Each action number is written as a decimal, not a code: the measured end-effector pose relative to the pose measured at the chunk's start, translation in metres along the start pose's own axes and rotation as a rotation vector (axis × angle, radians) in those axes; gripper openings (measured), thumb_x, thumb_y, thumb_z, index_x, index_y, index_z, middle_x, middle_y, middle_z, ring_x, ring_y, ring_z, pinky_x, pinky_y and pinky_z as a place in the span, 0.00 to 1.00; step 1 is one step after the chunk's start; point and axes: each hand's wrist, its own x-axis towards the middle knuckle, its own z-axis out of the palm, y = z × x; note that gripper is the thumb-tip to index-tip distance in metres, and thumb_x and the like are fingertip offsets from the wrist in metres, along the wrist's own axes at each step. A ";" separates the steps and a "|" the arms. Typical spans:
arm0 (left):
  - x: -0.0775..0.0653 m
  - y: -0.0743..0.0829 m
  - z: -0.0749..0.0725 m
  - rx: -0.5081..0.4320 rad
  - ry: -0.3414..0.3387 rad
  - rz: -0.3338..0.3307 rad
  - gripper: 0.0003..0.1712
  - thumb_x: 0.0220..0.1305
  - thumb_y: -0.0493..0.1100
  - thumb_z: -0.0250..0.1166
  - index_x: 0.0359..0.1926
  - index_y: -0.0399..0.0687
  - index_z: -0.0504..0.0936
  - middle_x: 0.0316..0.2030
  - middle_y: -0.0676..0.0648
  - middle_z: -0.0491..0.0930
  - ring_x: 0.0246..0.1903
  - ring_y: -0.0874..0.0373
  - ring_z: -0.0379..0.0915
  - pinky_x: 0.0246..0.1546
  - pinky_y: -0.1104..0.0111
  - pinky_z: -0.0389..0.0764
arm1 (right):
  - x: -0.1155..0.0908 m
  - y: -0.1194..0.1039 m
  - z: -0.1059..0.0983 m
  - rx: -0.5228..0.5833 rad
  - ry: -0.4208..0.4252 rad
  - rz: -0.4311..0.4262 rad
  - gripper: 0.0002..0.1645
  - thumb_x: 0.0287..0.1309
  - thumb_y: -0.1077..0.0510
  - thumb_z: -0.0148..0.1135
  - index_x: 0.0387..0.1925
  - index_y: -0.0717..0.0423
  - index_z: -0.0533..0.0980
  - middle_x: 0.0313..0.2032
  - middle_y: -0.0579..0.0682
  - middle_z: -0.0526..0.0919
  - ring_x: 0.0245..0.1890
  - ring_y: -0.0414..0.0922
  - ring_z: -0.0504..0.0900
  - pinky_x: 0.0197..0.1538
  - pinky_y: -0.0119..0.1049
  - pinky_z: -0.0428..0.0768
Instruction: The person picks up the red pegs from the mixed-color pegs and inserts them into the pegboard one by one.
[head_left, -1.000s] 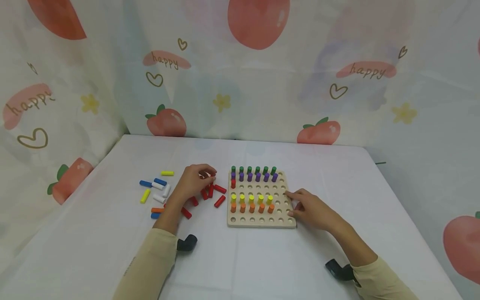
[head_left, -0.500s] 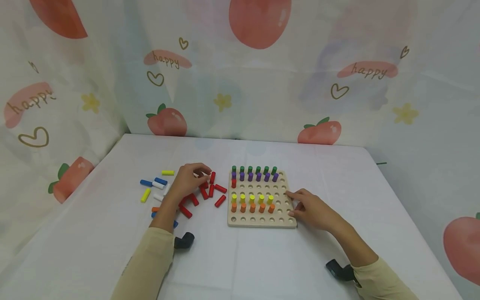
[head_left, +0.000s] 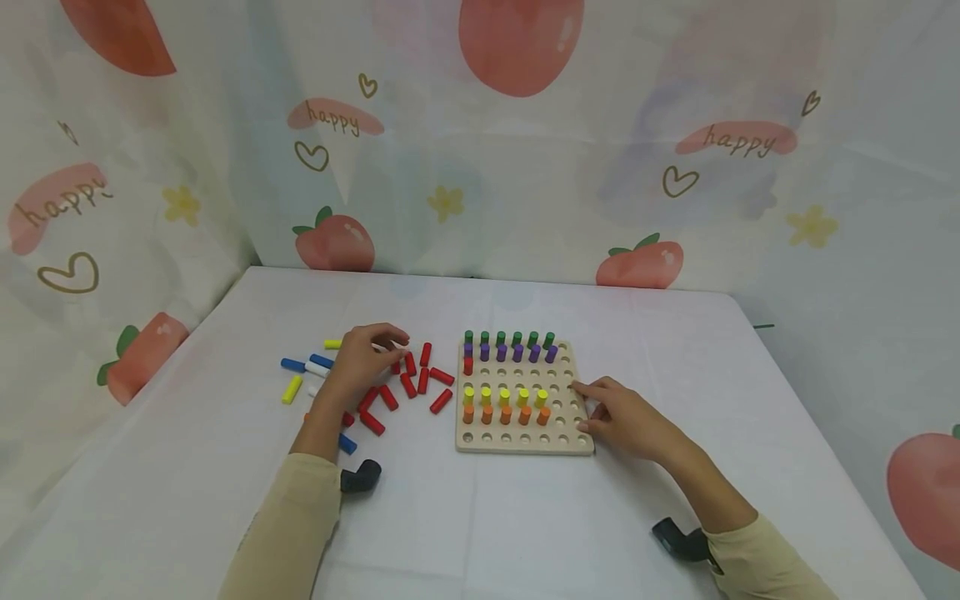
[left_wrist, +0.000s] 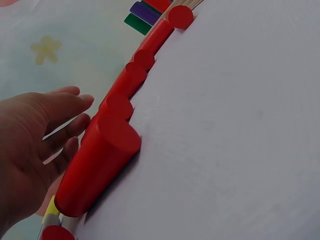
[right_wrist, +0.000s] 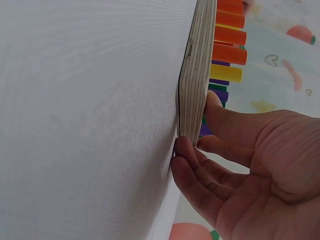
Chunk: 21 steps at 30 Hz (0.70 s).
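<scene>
My left hand [head_left: 366,354] hovers over the left part of a spread of red pegs [head_left: 408,385], fingers loosely bent with nothing between them. In the left wrist view its fingertips [left_wrist: 86,99] are beside a large-looking red peg [left_wrist: 97,165] lying on the cloth. My right hand [head_left: 626,419] holds the right edge of a wooden pegboard [head_left: 517,447]. The right wrist view has the thumb and fingers around the board's corner. Green pegs [head_left: 517,338] and purple pegs [head_left: 518,354] stand in the back rows, one red peg [head_left: 468,366] behind yellow pegs [head_left: 504,395] and orange pegs [head_left: 506,414].
Left of the hand lie blue pegs [head_left: 292,364], white pegs [head_left: 315,369] and yellow pegs [head_left: 291,389], partly hidden by the forearm. A blue peg [head_left: 347,443] lies near the wrist. White cloth covers the table [head_left: 525,533]; a printed curtain [head_left: 517,183] hangs behind it.
My left hand has drawn back leftward from the right-hand red pegs, uncovering several of them and a blue peg near the wrist. The right hand stays on the pegboard's edge.
</scene>
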 end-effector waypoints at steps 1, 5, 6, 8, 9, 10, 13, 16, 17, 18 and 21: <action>0.000 -0.001 -0.001 0.003 0.001 0.001 0.13 0.69 0.40 0.71 0.53 0.53 0.86 0.47 0.51 0.82 0.48 0.51 0.76 0.48 0.59 0.83 | 0.000 0.000 0.000 0.001 0.000 -0.001 0.36 0.64 0.61 0.72 0.69 0.69 0.71 0.52 0.58 0.77 0.36 0.41 0.75 0.36 0.35 0.77; 0.001 -0.004 -0.003 0.011 0.008 0.000 0.13 0.67 0.38 0.72 0.52 0.54 0.86 0.46 0.51 0.82 0.47 0.52 0.77 0.48 0.60 0.84 | 0.000 0.000 0.000 0.005 -0.003 0.004 0.36 0.64 0.60 0.72 0.69 0.69 0.70 0.52 0.58 0.77 0.36 0.42 0.75 0.36 0.35 0.77; 0.002 -0.005 -0.004 0.011 0.008 -0.002 0.13 0.67 0.38 0.72 0.51 0.54 0.86 0.46 0.51 0.82 0.47 0.53 0.78 0.48 0.60 0.84 | 0.000 0.000 0.000 0.005 -0.003 0.007 0.36 0.64 0.60 0.72 0.69 0.69 0.70 0.52 0.58 0.77 0.36 0.42 0.75 0.36 0.35 0.77; 0.002 -0.007 -0.005 0.008 0.008 -0.006 0.14 0.67 0.38 0.73 0.52 0.54 0.86 0.46 0.51 0.82 0.47 0.52 0.78 0.48 0.60 0.84 | 0.000 0.000 0.000 0.005 -0.004 0.013 0.36 0.64 0.60 0.72 0.69 0.68 0.70 0.51 0.58 0.77 0.36 0.42 0.75 0.36 0.35 0.77; 0.002 -0.007 -0.006 0.007 0.008 -0.008 0.14 0.67 0.38 0.73 0.52 0.54 0.86 0.46 0.51 0.82 0.47 0.52 0.78 0.48 0.60 0.84 | 0.000 -0.001 0.000 0.005 -0.004 0.016 0.36 0.64 0.60 0.72 0.69 0.68 0.70 0.51 0.58 0.77 0.36 0.42 0.74 0.36 0.35 0.77; 0.002 -0.008 -0.007 0.006 0.006 -0.010 0.14 0.67 0.38 0.73 0.52 0.54 0.86 0.47 0.51 0.82 0.47 0.52 0.78 0.48 0.60 0.84 | 0.001 -0.001 0.000 0.005 -0.005 0.018 0.37 0.64 0.60 0.72 0.69 0.68 0.70 0.51 0.58 0.77 0.36 0.42 0.74 0.36 0.35 0.77; 0.002 -0.010 -0.009 0.011 0.011 -0.009 0.14 0.67 0.38 0.73 0.52 0.53 0.86 0.47 0.50 0.82 0.47 0.52 0.79 0.49 0.59 0.84 | 0.001 -0.001 0.000 0.005 -0.007 0.017 0.37 0.64 0.60 0.72 0.69 0.69 0.70 0.51 0.57 0.77 0.36 0.42 0.74 0.36 0.34 0.77; 0.002 -0.011 -0.011 0.018 0.021 -0.007 0.14 0.67 0.38 0.73 0.52 0.52 0.86 0.47 0.49 0.83 0.48 0.51 0.79 0.50 0.58 0.84 | 0.001 -0.001 0.000 0.004 -0.008 0.014 0.37 0.64 0.60 0.72 0.69 0.69 0.70 0.50 0.57 0.77 0.36 0.42 0.74 0.36 0.35 0.77; 0.003 -0.011 -0.012 0.020 0.026 -0.009 0.14 0.67 0.38 0.73 0.52 0.52 0.86 0.46 0.49 0.83 0.48 0.51 0.79 0.50 0.58 0.84 | 0.001 -0.001 0.000 0.003 -0.007 0.014 0.37 0.64 0.60 0.72 0.69 0.69 0.70 0.50 0.57 0.77 0.36 0.42 0.74 0.36 0.35 0.77; 0.003 -0.012 -0.012 0.023 0.029 -0.012 0.14 0.67 0.39 0.73 0.52 0.52 0.86 0.47 0.48 0.83 0.48 0.50 0.79 0.51 0.57 0.83 | 0.001 -0.001 0.000 0.003 -0.008 0.015 0.37 0.64 0.60 0.72 0.69 0.69 0.70 0.51 0.57 0.77 0.36 0.42 0.74 0.36 0.35 0.77; 0.002 -0.013 -0.014 0.032 0.044 -0.038 0.14 0.67 0.41 0.73 0.53 0.51 0.86 0.48 0.47 0.83 0.49 0.49 0.77 0.50 0.57 0.83 | 0.001 -0.001 0.000 0.002 -0.008 0.017 0.37 0.64 0.60 0.72 0.69 0.69 0.70 0.51 0.57 0.77 0.36 0.42 0.74 0.37 0.35 0.77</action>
